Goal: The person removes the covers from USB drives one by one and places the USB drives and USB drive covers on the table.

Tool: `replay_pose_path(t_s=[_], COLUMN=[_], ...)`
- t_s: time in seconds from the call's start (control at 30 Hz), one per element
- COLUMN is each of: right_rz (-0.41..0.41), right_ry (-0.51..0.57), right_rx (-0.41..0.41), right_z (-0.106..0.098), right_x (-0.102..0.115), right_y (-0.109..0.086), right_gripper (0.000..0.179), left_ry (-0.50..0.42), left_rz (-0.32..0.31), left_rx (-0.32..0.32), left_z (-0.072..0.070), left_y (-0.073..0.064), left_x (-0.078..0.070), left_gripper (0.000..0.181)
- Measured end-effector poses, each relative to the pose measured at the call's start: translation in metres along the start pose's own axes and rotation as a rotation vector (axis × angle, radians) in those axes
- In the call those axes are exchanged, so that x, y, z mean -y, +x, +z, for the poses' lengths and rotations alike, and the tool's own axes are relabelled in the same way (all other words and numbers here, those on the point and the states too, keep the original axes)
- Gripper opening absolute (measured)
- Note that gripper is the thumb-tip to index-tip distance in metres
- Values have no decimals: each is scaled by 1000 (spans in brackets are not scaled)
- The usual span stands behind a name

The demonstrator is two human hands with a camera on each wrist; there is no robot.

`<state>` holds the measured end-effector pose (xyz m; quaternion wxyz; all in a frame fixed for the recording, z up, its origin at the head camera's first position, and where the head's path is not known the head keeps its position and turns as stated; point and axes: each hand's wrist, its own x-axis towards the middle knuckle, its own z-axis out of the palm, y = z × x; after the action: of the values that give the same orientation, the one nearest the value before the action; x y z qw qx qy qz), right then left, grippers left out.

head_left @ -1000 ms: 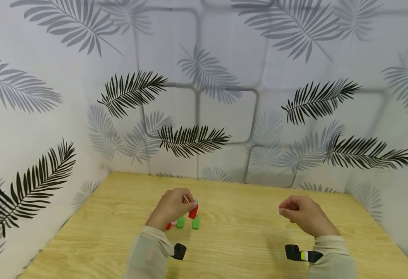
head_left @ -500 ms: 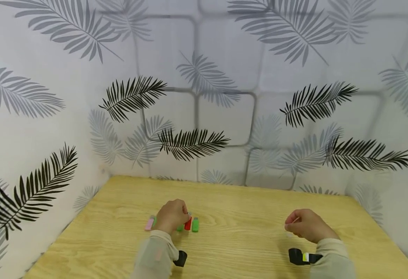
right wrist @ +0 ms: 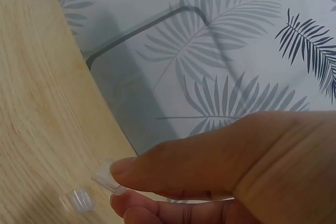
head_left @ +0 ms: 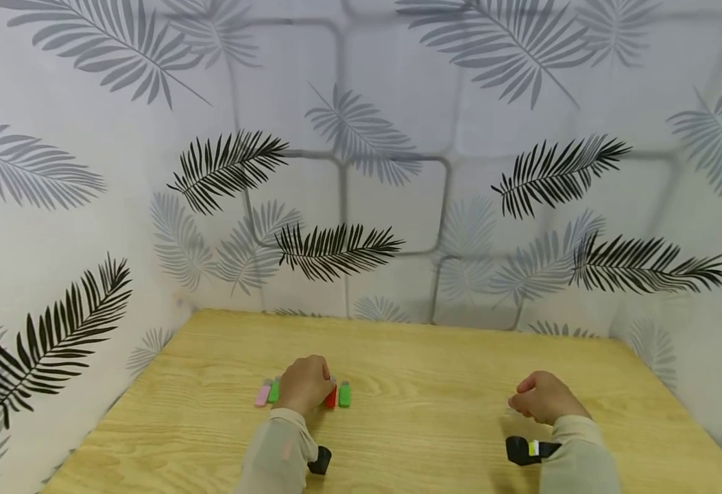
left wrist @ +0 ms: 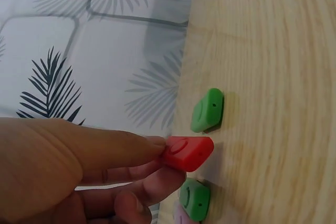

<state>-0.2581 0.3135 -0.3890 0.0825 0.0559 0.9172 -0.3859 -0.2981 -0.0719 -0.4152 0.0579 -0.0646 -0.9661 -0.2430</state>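
My left hand (head_left: pixel 304 384) pinches a red USB flash drive (left wrist: pixel 190 153) between thumb and fingers, low over the table in the head view. A green flash drive (left wrist: pixel 207 110) lies on one side of it and another green one (left wrist: pixel 194 199) on the other. Part of a pink drive (left wrist: pixel 182 214) shows beyond; in the head view, my hand covers part of the row. At the right, my right hand (head_left: pixel 544 398) holds a small clear plastic cap (right wrist: pixel 107 176) between thumb and forefinger. A second clear cap (right wrist: pixel 82 200) lies on the wood beside it.
The pale wooden table (head_left: pixel 410 425) ends at a wall (head_left: pixel 391 206) covered in leaf-patterned cloth. Left of my left hand lie a pink drive (head_left: pixel 262 394) and a green drive (head_left: pixel 274 390). Black wrist cameras sit on both wrists, the right one (head_left: pixel 518 450) included.
My left hand has lowered the red flash drive from the air into the row of drives, beside the green one. The right hand has dropped slightly with the clear cap.
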Motion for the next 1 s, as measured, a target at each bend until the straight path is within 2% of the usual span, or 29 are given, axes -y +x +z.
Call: replay_pose_path(t_s=[0.23,0.4,0.5,0.7,1.0], right_rz=[-8,37,62,78,98], right_ry=[76,139,149,98,96], right_rx=[32,23,4,-10,-5], right_z=[6,16,18,18,19], right_x=[-8,-13,-15,-17,-16], right_y=[3,4,4,6,8], right_gripper=[16,29,29,13,19], left_ry=[-16,-16,-5,-4,-16], left_rz=[15,24,22,4,30], left_rx=[0,-2,7,31,27], left_z=[2,7,8,8,14], left_y=[0,1,1,1,2], left_x=[4,6,3,-2,-3], left_gripper=[20,20,20,22,20])
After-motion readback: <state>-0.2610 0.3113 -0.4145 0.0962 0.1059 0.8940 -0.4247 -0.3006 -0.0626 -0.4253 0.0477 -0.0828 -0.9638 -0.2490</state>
